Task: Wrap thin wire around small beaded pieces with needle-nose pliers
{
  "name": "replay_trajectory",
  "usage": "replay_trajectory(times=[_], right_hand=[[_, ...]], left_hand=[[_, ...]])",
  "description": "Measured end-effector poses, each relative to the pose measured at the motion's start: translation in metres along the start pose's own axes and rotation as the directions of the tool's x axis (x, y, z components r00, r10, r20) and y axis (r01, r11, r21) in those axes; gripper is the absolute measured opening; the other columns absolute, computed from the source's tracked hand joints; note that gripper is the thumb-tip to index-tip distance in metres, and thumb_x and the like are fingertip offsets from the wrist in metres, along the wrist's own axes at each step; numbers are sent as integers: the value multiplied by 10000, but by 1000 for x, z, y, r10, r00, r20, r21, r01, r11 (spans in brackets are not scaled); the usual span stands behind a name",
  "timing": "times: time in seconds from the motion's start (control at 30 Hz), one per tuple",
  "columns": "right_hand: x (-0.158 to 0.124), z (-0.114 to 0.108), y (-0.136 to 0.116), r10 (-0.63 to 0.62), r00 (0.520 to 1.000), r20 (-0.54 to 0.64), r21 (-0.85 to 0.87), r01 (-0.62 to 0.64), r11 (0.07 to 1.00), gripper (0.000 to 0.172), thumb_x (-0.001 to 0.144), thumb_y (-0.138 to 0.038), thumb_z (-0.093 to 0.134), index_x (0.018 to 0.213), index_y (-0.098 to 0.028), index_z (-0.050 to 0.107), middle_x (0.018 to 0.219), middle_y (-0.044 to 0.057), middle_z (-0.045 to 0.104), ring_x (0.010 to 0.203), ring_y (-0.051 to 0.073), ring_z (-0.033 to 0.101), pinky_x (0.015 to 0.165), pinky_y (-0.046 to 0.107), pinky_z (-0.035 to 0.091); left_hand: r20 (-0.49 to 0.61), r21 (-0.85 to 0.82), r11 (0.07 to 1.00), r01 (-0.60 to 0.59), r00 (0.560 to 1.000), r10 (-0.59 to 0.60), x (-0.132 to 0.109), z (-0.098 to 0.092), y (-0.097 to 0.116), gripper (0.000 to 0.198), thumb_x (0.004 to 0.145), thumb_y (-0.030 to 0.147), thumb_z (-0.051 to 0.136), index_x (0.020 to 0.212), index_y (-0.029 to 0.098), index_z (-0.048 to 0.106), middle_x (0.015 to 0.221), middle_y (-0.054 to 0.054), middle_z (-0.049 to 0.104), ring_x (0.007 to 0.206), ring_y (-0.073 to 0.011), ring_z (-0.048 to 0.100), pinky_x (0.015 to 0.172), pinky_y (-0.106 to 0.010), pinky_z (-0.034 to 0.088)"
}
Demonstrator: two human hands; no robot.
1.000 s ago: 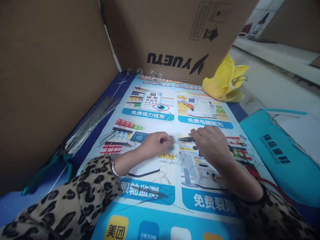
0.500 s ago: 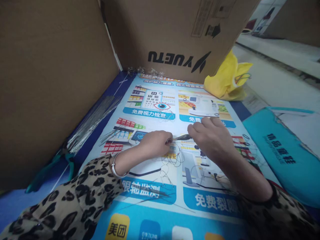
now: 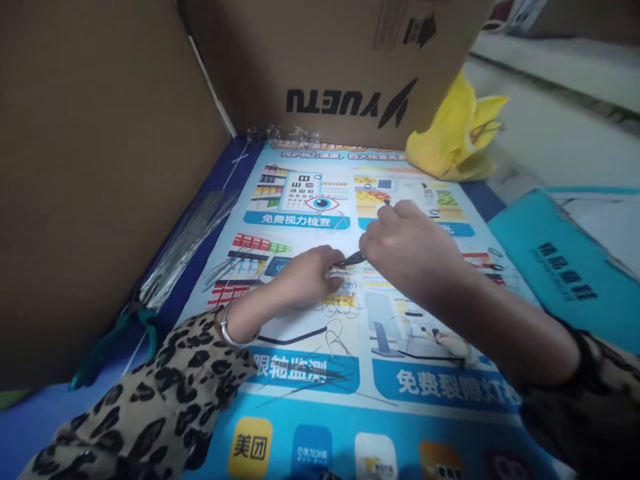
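Observation:
My left hand (image 3: 307,275) rests on a printed poster (image 3: 320,407), its fingers pinched on a small piece of thin wire (image 3: 336,272). Close beside it, my right hand (image 3: 407,250) is closed around small dark pliers (image 3: 354,259), whose tip meets the wire at my left fingertips. Loose wire loops (image 3: 340,308) lie on the poster just under both hands. A silver bangle (image 3: 224,328) sits on my left wrist, and both arms wear leopard-print sleeves.
A bundle of straight silver wires (image 3: 187,243) lies along the left cardboard wall (image 3: 90,167), with teal-handled pliers (image 3: 107,343) below it. A cardboard box marked YUETU (image 3: 345,67) stands behind. A yellow bag (image 3: 455,137) and a teal bag (image 3: 570,267) lie right.
Both hands have shifted slightly up and left on the poster. The pliers tip has closed in on the wire at my left fingertips. The camera has tilted a little.

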State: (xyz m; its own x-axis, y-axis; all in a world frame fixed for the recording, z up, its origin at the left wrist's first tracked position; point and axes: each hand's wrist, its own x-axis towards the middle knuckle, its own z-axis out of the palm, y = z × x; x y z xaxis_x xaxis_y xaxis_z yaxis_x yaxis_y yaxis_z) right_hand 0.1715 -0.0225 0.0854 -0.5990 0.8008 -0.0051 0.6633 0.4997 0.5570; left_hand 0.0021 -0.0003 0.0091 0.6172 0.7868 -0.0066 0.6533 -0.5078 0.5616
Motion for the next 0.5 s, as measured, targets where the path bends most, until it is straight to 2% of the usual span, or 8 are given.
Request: replay_trajectory(times=[0.1,0.17,0.23,0.37,0.5], right_hand=[[1,3,0,2,1000,6,-27,-1,1000,153,760,-76,524,677,-163,619,663,73,605,727,201,461,642,339,187],[0,6,0,6,1000,-4,-38,-7,999,151,759,-73,526,683,-164,620,673,76,612,733,206,465,648,341,190],[0,8,-1,9,1000,-15,-45,-10,999,148,762,-81,526,687,-163,623,683,81,618,739,212,470,649,343,191],[1,8,-3,5,1000,-15,-58,-6,998,145,766,-97,526,681,-159,626,692,86,625,732,213,471,641,341,191],[1,3,-8,3,999,-40,-74,-6,997,145,772,-106,521,692,-155,631,688,82,623,722,208,462,636,339,187]], left_hand=[[-29,-243,970,-2,1000,-5,2,2,0,162,747,262,581,892,190,578,876,-18,633,796,-153,559,703,-271,400],[-46,-328,945,-2,999,-14,3,4,0,122,761,262,575,856,185,571,825,-7,632,761,-138,555,692,-260,397],[-56,-327,945,13,998,-33,4,7,1,110,766,276,577,825,183,567,766,3,620,707,-130,542,648,-253,382],[-49,-223,974,38,998,-50,7,11,1,130,764,314,575,760,185,557,667,16,573,620,-122,493,568,-245,328],[-61,-166,986,30,997,-40,10,12,2,119,738,280,575,817,193,554,694,10,576,609,-121,483,548,-244,303]])
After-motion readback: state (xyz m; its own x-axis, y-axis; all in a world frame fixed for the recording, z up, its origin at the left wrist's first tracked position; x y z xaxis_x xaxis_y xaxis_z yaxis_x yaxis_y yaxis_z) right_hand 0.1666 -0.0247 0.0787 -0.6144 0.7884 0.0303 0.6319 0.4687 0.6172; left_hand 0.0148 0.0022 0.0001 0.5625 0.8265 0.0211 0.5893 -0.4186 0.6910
